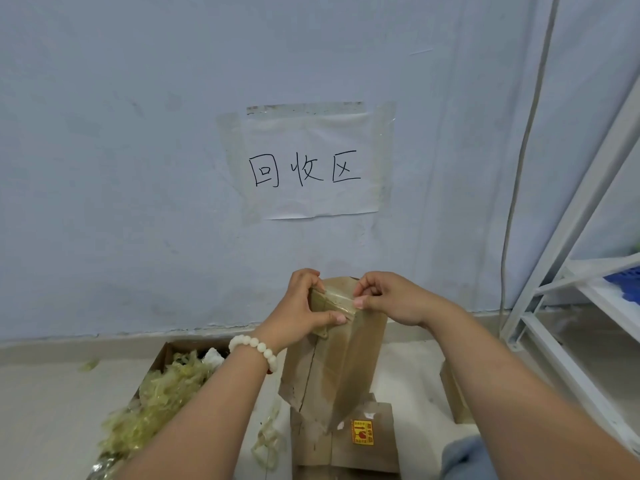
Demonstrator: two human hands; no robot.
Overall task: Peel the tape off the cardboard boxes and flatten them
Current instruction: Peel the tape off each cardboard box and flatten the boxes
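I hold a brown cardboard box [332, 368] upright in front of me, above the floor. My left hand [301, 310], with a white bead bracelet on the wrist, grips the box's top left edge, thumb pressed on its front face. My right hand [388, 299] pinches a strip of clear yellowish tape [337, 299] at the box's top end. The tape stretches between my two hands and is partly lifted off the cardboard.
Under the held box lies flattened cardboard [346, 445] with a yellow sticker [362, 433]. An open box [162, 386] at lower left is full of crumpled tape. Loose tape scraps [266, 445] lie on the floor. A white metal shelf [581, 306] stands at right. A paper sign [308, 168] is taped to the wall.
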